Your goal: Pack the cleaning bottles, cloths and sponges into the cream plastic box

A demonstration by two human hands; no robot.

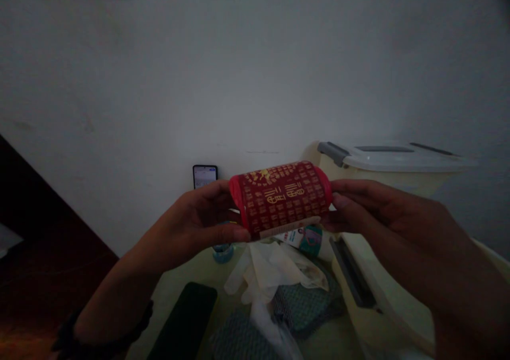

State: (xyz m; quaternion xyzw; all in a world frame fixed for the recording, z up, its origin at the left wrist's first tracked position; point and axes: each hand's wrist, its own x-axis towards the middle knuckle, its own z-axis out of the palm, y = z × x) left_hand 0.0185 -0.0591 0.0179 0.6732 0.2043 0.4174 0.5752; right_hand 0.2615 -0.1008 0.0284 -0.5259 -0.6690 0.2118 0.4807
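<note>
A red roll-shaped package [285, 198] with gold Chinese characters is held sideways in the air between my two hands. My left hand [199, 216] grips its left end, thumb below and fingers behind. Around its right end close the fingers and thumb of my right hand [382, 216]. A pale printed strip runs along the package's lower edge. Under it on the table lie white gloves [274, 270], crumpled, on a blue-green woven cloth [305, 301]. Partly hidden behind the package is a printed container [308, 239] with a green and white label.
A lit phone [205, 176] leans upright against the wall. A dark green flat object [185, 317] lies at the table's front left. Cream bins with grey-handled lids stand at the right, one lid [398, 158] farther back. A small blue object [223, 254] sits beneath my left hand.
</note>
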